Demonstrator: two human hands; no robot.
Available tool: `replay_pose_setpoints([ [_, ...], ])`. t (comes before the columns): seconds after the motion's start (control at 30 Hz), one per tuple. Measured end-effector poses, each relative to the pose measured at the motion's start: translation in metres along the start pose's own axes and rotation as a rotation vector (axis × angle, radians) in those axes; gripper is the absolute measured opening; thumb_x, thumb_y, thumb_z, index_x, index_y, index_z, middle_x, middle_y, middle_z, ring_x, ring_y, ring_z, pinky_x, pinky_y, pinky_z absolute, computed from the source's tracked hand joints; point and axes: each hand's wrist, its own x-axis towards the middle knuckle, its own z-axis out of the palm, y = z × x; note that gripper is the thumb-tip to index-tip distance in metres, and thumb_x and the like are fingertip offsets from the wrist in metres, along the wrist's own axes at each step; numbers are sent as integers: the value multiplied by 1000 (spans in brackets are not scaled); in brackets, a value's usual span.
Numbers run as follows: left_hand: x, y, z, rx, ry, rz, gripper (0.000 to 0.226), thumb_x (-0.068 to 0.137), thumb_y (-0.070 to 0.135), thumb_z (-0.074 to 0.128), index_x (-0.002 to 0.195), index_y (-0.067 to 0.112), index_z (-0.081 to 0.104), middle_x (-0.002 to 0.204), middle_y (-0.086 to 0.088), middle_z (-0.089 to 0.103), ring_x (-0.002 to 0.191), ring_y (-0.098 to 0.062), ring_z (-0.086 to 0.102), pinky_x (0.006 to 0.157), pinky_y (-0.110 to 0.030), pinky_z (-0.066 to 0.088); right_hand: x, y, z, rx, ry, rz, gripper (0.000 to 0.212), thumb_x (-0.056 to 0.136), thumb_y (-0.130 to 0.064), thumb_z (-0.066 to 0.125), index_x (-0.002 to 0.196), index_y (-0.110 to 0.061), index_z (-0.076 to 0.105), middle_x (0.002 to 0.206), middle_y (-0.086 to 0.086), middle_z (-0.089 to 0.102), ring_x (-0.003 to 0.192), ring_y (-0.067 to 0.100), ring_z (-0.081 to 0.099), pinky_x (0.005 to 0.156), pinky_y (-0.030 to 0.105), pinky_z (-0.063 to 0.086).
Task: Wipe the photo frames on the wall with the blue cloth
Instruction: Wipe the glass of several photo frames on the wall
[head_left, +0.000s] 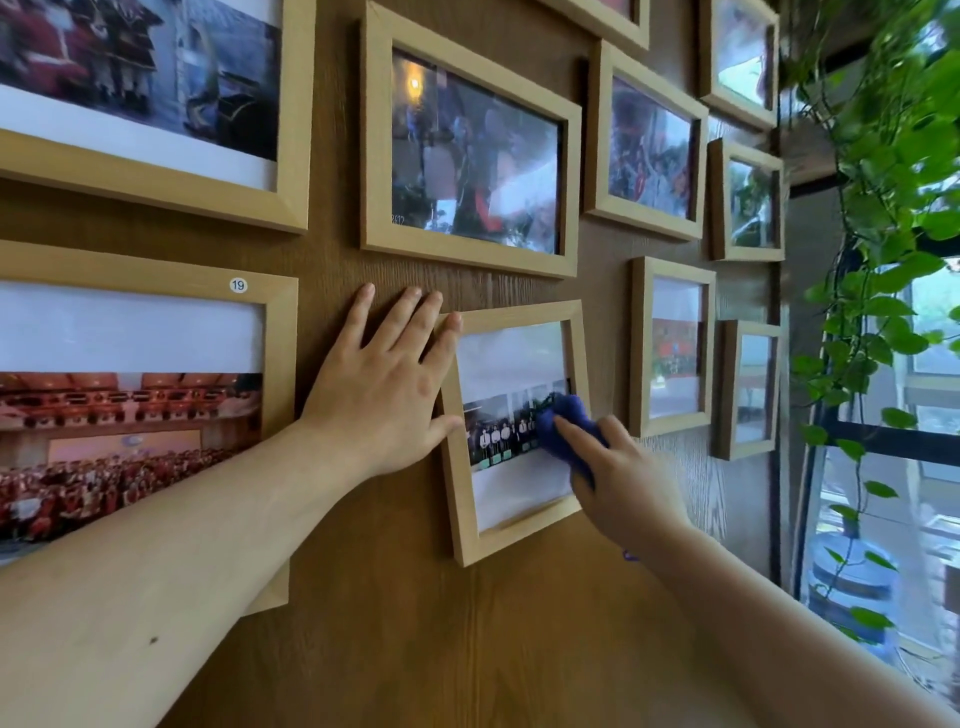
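Left hand (387, 384), open and flat, braces the small wooden photo frame (511, 538) on the wood-panelled wall (467, 623); right hand (618, 473) presses the bunched blue cloth (563, 423) against its glass

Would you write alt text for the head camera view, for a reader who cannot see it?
A person's right hand presses a blue cloth on the glass of a small wooden photo frame, while the left hand lies flat on the wood wall, fingers touching the frame's left edge. More wooden frames surround it; a leafy green plant hangs at right by a window.
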Motion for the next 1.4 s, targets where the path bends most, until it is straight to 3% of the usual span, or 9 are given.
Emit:
replay_pose_setpoints([
  [0.17, -1, 0, -1, 0, 1, 5, 95, 80, 74, 35, 151, 15, 9, 161, -15, 14, 148, -29, 5, 118, -59, 2, -17, -24, 6, 4, -165, -371, 50, 85, -34, 48, 134, -32, 41, 100, 3, 53, 65, 19, 52, 45, 33, 47],
  [0.3, -1, 1, -2, 9, 2, 8, 95, 79, 74, 34, 150, 15, 13, 160, -15, 17, 148, -30, 7, 118, -59, 3, -27, -14, 7, -49, -223, -483, 44, 88, -34, 45, 132, -32, 45, 96, 4, 54, 67, 17, 52, 45, 32, 46],
  [0.63, -1, 4, -1, 22, -48, -10, 95, 80, 73, 33, 151, 15, 8, 161, -15, 12, 148, -30, 1, 117, -60, 1, -30, 28, -6, -143, -211, -73, 45, 85, -28, 54, 129, -28, 51, 105, 5, 55, 73, 25, 58, 51, 40, 52],
  [0.77, -2, 4, -7, 12, -78, -17, 94, 82, 72, 30, 151, 16, -3, 162, -14, 0, 148, -28, -6, 118, -57, -3, -13, 23, -22, -47, -110, -39, 46, 83, -25, 56, 128, -29, 48, 104, 2, 54, 66, 20, 55, 49, 36, 51],
  [0.87, -3, -2, -20, -35, -85, -1, 90, 84, 71, 26, 151, 16, -1, 162, -13, -2, 149, -27, 0, 120, -53, 4, 15, 13, -44, 26, 13, -67, 49, 81, -26, 58, 128, -31, 43, 102, 2, 53, 64, 18, 53, 48, 38, 53],
  [1.0, 8, -24, -56, -18, 76, 25, 81, 85, 62, 36, 147, 10, 28, 156, -17, 30, 143, -31, 27, 114, -54, 29, 66, -7, -78, 69, 186, -129, 51, 78, -19, 63, 126, -28, 49, 98, 4, 54, 59, 17, 47, 45, 32, 47],
  [1.07, 18, -39, -70, 29, 135, 25, 79, 86, 60, 40, 145, 7, 33, 152, -18, 36, 141, -32, 31, 112, -56, 32, 92, -18, -92, 92, 239, -156, 50, 77, -20, 62, 125, -28, 51, 99, 4, 55, 59, 22, 51, 46, 31, 44],
  [1.23, 40, -72, -94, 162, 66, -65, 87, 85, 66, 31, 149, 9, 19, 159, -14, 22, 146, -29, 16, 117, -54, 20, 157, -50, -112, 161, 355, -171, 48, 81, -31, 55, 128, -35, 43, 104, 1, 55, 66, 11, 45, 50, 22, 31],
  [1.4, 54, -85, -98, 278, 55, -108, 87, 84, 70, 8, 150, 13, 8, 162, -8, 10, 148, -27, 4, 119, -55, 7, 208, -84, -127, 249, 422, -212, 47, 85, -41, 41, 132, -37, 36, 114, 3, 50, 78, 15, 50, 58, 28, 42],
])
